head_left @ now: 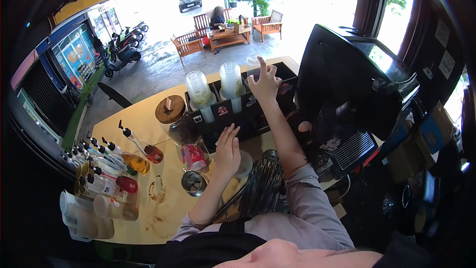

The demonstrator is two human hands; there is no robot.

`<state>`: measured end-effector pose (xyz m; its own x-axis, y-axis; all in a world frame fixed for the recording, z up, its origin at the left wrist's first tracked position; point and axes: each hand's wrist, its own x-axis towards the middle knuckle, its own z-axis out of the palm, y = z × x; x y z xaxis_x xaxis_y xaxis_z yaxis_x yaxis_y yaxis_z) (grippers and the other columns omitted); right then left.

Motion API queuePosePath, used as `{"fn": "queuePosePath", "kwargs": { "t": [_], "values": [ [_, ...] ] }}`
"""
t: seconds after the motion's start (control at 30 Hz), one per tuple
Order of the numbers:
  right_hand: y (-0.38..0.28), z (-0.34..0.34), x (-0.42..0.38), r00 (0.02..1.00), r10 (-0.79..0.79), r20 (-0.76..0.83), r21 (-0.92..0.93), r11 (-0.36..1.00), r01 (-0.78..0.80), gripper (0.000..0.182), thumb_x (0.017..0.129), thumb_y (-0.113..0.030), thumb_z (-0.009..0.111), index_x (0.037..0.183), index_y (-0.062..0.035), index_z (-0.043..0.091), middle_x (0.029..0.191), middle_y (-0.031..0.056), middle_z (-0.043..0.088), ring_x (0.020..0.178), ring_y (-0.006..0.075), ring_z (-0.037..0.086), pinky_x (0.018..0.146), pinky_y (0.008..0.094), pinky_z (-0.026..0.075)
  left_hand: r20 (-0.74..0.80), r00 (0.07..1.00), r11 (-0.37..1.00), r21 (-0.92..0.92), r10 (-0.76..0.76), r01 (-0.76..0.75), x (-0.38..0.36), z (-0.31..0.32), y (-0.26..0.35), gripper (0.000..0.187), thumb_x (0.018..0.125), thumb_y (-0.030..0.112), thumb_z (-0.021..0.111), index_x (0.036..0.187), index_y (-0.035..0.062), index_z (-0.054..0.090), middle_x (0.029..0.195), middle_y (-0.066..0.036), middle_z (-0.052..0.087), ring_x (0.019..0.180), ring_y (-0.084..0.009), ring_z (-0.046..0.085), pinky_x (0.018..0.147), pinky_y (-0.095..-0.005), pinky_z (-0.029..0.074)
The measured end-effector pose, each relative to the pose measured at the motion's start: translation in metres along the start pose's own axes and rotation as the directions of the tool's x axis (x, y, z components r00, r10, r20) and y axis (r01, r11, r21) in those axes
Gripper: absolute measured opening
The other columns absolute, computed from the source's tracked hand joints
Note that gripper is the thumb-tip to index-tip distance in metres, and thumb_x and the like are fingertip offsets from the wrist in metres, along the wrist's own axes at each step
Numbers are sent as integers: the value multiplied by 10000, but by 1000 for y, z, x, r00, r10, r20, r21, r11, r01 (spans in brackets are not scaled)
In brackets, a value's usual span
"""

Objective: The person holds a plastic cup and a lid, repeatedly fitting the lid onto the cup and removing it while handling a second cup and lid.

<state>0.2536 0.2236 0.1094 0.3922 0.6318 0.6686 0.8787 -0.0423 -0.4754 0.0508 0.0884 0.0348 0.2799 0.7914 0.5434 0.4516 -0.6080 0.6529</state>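
My right hand (265, 82) reaches over the right end of a black cup holder (233, 124), its thumb and index finger apart. The index fingertip is right at the edge of a clear plastic lid (253, 59). My left hand (228, 150) lies in front of the holder with fingers stretched out and nothing seen in its grasp. Two stacks of clear plastic cups stand upright in the holder, a left stack (198, 88) and a right stack (230, 79). Beside my left wrist are a metal cup (194, 182) and a pink-and-red packet (194, 157).
Several pump bottles (135, 163) line the counter's left side, with plastic pitchers (84, 213) nearer me. A jar with a wooden lid (170, 109) stands left of the holder. A large black machine (342, 84) rises at right. Beyond the counter, a person (217, 21) sits outside.
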Motion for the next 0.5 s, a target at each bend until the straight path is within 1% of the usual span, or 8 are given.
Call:
{"fn": "queuePosePath", "kwargs": {
  "t": [0.07, 0.13, 0.17, 0.23, 0.3, 0.33, 0.43, 0.5],
  "values": [
    [-2, -3, -2, 999, 37, -2, 33, 999, -37, 764, 790, -298, 689, 1478, -262, 358, 1201, 188, 497, 1111, 328, 587, 972, 546, 326, 8, 1000, 1000, -13, 5, -5, -3, -1, -3, 397, 1050, 233, 370, 1312, 27, 586, 1424, -174, 519, 1372, -383, 419, 1151, -467, 312],
    [-2, -7, -5, 988, 77, 132, -103, 993, -64, 626, 808, -316, 656, 1399, -222, 471, 1206, 172, 530, 1137, 322, 567, 958, 560, 334, 11, 1000, 1000, -11, 2, -2, -5, -2, -4, 398, 1051, 236, 369, 1310, 25, 586, 1423, -175, 519, 1367, -385, 423, 1152, -465, 310],
    [2, -3, -7, 988, 78, 135, -103, 993, -65, 626, 808, -316, 656, 1399, -222, 471, 1206, 172, 530, 1137, 322, 567, 958, 560, 334, 15, 1000, 1000, -9, 2, -2, -7, -3, -5, 400, 1053, 239, 367, 1309, 24, 587, 1422, -175, 520, 1363, -387, 427, 1154, -464, 308],
    [7, 6, -12, 1000, -9, -4, -203, 979, 8, 404, 848, -367, 625, 1203, -172, 640, 1271, 121, 562, 1198, 297, 517, 977, 586, 348, 11, 1000, 1000, -11, 10, -10, -10, -3, -6, 401, 1053, 241, 365, 1303, 22, 590, 1417, -177, 524, 1352, -390, 438, 1149, -465, 314],
    [8, 5, -15, 999, 20, 33, -231, 973, -12, 352, 878, -372, 586, 1129, -145, 684, 1297, 129, 560, 1236, 307, 478, 1007, 630, 311, 5, 1000, 1000, -11, 19, -19, -14, -3, -7, 403, 1054, 244, 364, 1297, 19, 594, 1413, -178, 527, 1341, -393, 449, 1145, -466, 320],
    [6, 0, -18, 996, 51, 69, -259, 965, -31, 349, 907, -377, 546, 1055, -119, 729, 1323, 137, 558, 1274, 317, 438, 1036, 674, 275, 13, 1000, 1000, -14, 5, -5, -16, -4, -7, 401, 1053, 243, 367, 1296, 18, 593, 1412, -180, 528, 1331, -394, 456, 1137, -467, 329],
    [9, -4, -23, 994, 46, 97, -281, 960, -17, 376, 937, -393, 518, 1021, -111, 751, 1365, 149, 530, 1308, 319, 404, 1081, 712, 204, 28, 1000, 1000, -26, 1, -1, -20, -4, -9, 397, 1050, 238, 374, 1299, 15, 588, 1414, -182, 524, 1320, -396, 461, 1123, -468, 345],
    [11, -4, -25, 992, 50, 118, -297, 955, -13, 385, 942, -408, 508, 1052, -126, 745, 1400, 149, 501, 1332, 323, 386, 1081, 704, 214, 37, 999, 999, -35, 5, -4, -26, -4, -12, 394, 1048, 235, 378, 1302, 15, 583, 1418, -184, 519, 1318, -397, 459, 1117, -468, 351]
  ]
}}
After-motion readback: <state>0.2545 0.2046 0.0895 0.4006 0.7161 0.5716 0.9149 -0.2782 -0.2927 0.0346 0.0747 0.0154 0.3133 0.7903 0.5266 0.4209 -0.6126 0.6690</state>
